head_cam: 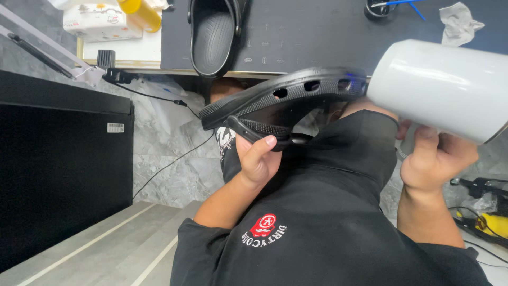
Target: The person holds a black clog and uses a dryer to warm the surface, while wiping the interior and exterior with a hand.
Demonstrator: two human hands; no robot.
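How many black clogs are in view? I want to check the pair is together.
2. One black clog is held in the left hand, beside the white hair dryer in the right hand. The other clog lies on the dark table.

So the left hand (257,159) has the clog (286,100) held up over the lap, with the hair dryer (442,87) in the right hand (434,159) just right of it, nozzle at the clog's end. Behind them a second clog (214,37) sits on the table (317,32), tissue pack (100,21) further left, cabinet (63,159) below that.
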